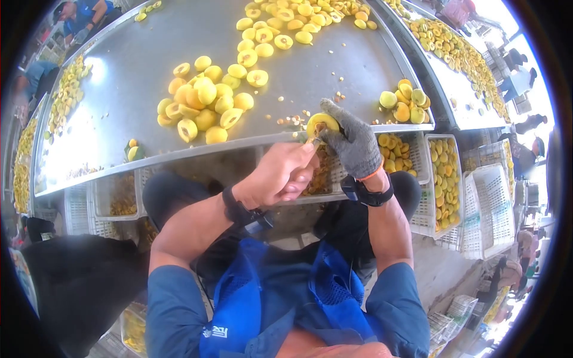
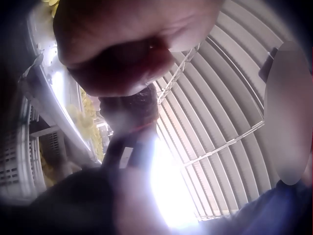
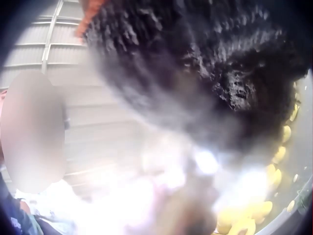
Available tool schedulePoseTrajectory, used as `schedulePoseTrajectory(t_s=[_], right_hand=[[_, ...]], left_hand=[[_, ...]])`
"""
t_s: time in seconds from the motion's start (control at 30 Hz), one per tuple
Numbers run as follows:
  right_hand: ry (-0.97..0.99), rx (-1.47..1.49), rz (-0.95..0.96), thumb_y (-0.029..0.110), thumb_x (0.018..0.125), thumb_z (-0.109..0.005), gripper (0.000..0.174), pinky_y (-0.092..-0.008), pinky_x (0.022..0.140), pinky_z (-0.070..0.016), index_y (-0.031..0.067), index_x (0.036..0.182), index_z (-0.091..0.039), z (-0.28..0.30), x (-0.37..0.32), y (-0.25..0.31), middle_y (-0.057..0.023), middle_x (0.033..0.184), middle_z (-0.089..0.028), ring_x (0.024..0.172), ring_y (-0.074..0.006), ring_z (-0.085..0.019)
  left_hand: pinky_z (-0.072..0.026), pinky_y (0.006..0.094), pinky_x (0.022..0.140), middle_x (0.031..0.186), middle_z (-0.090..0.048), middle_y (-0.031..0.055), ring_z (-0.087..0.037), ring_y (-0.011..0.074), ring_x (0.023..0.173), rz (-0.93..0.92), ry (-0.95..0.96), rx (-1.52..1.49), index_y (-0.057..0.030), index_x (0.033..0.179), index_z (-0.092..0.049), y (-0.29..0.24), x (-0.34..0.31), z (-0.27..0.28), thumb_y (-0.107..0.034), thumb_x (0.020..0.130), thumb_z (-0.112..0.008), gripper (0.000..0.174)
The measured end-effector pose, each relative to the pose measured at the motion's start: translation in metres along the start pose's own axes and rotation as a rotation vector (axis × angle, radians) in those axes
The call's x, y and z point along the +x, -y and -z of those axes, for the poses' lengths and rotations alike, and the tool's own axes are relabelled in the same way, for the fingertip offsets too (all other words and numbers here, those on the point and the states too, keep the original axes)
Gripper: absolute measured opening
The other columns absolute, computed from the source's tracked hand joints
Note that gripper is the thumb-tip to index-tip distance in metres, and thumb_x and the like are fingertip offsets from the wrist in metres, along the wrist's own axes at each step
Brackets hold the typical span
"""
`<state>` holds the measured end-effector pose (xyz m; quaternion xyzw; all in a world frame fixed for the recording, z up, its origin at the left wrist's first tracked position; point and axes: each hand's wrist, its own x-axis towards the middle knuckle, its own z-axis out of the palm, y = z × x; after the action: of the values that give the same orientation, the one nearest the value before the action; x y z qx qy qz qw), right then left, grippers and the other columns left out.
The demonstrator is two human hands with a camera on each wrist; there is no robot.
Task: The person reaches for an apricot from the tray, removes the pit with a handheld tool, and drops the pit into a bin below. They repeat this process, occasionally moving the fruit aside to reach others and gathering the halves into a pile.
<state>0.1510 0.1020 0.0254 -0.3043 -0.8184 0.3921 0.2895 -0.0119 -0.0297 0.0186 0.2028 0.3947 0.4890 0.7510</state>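
Note:
My right hand [image 1: 353, 138], in a grey knit glove, grips a yellow peach half [image 1: 314, 121] over the near edge of the metal table [image 1: 137, 71]. The cut face shows a reddish-brown centre. My bare left hand [image 1: 287, 171] is curled, its thumb right at the fruit. It pinches a small, thin metal tool [image 1: 317, 141], mostly hidden in the fist, with its tip against the peach. The left wrist view shows the curled left hand [image 2: 132, 44] close up. In the right wrist view the dark glove [image 3: 195, 63] fills the top and hides the fruit.
A pile of peaches and halves [image 1: 206, 98] lies ahead, with more [image 1: 280, 24] farther back and a small group [image 1: 406, 102] at right. Pale bits [image 1: 292, 119] scatter nearby. Fruit-filled white crates [image 1: 444, 179] stand below the table edge; stacked crates [image 1: 489, 206] stand farther right.

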Motion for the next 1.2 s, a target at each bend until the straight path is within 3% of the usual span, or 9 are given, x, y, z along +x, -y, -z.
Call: schedulePoseTrajectory(t_s=[0.17,0.3,0.37,0.5,0.6,0.8,1.0,1.2], right_hand=[[-0.041,0.095,0.022,0.009,0.093,-0.072,0.05,-0.0342,0.095,-0.0533,0.0015,0.141,-0.059,-0.008,-0.007,-0.002,-0.0183,0.119,-0.073,0.108,-0.0234,-0.07],[0.032,0.087,-0.063,0.005,0.093,-0.07,0.048,-0.0347,0.095,-0.0533,0.0029,0.14,-0.061,0.001,-0.007,0.005,-0.0181,0.119,-0.073,0.109,-0.0235,-0.071],[0.054,0.092,0.013,0.006,0.093,-0.071,0.047,-0.0347,0.094,-0.0536,0.0028,0.139,-0.062,0.006,-0.006,-0.005,-0.0181,0.119,-0.074,0.109,-0.0234,-0.071],[0.055,0.024,0.053,0.008,0.092,-0.073,0.046,-0.0346,0.092,-0.0543,0.0022,0.137,-0.063,0.009,-0.007,0.001,-0.0181,0.12,-0.074,0.107,-0.0231,-0.071],[-0.061,0.011,0.024,0.008,0.092,-0.074,0.046,-0.0342,0.091,-0.0547,0.0023,0.136,-0.064,-0.004,-0.009,0.003,-0.0175,0.12,-0.074,0.106,-0.0223,-0.072],[0.153,0.296,-0.183,0.008,0.092,-0.073,0.044,-0.0307,0.089,-0.0544,0.003,0.135,-0.066,0.015,-0.005,0.008,-0.0157,0.115,-0.075,0.1,-0.016,-0.07],[0.096,0.109,0.048,0.001,0.092,-0.07,0.044,-0.0291,0.088,-0.0543,0.0041,0.136,-0.066,0.013,-0.007,0.007,-0.0125,0.113,-0.076,0.099,-0.0122,-0.067],[0.097,0.178,0.036,-0.001,0.09,-0.072,0.047,-0.0287,0.09,-0.0543,0.0034,0.136,-0.065,0.014,-0.005,0.01,-0.0111,0.117,-0.075,0.101,-0.0117,-0.066]], left_hand=[[-0.0331,0.0239,0.039,0.064,-0.041,-0.0026,-0.037,0.0049,0.046,0.035,0.008,-0.102,-0.0068,0.093,-0.055,-0.001,0.0,0.004,-0.042,0.11,-0.048,0.039],[-0.033,0.0232,0.038,0.064,-0.042,-0.0025,-0.037,0.0051,0.046,-0.046,0.037,0.157,-0.0066,0.093,-0.054,0.002,0.0,0.006,-0.042,0.11,-0.048,0.04],[-0.0328,0.0229,0.038,0.064,-0.042,-0.0022,-0.037,0.0053,0.046,-0.061,0.055,0.263,-0.0067,0.093,-0.054,0.0,0.001,0.006,-0.042,0.11,-0.048,0.04],[-0.0327,0.0234,0.038,0.063,-0.04,-0.0027,-0.036,0.0056,0.046,-0.058,0.022,0.169,-0.0062,0.093,-0.055,0.009,0.001,-0.003,-0.043,0.11,-0.049,0.041],[-0.0326,0.0238,0.038,0.061,-0.039,-0.003,-0.036,0.0057,0.046,-0.031,-0.014,0.068,-0.0058,0.093,-0.055,0.007,-0.002,-0.01,-0.043,0.11,-0.048,0.042],[-0.0328,0.0237,0.038,0.061,-0.038,-0.0027,-0.036,0.0057,0.046,-0.052,0.042,0.216,-0.0052,0.094,-0.055,0.006,-0.001,-0.004,-0.043,0.11,-0.049,0.042],[-0.0326,0.0231,0.038,0.061,-0.038,-0.003,-0.035,0.0052,0.046,-0.007,0.051,0.178,-0.0048,0.091,-0.055,0.003,-0.003,-0.006,-0.044,0.109,-0.049,0.043],[-0.0308,0.0208,0.037,0.063,-0.039,-0.0034,-0.035,0.0035,0.045,0.054,0.132,0.04,-0.0037,0.093,-0.055,-0.001,-0.005,0.0,-0.045,0.109,-0.049,0.044]])
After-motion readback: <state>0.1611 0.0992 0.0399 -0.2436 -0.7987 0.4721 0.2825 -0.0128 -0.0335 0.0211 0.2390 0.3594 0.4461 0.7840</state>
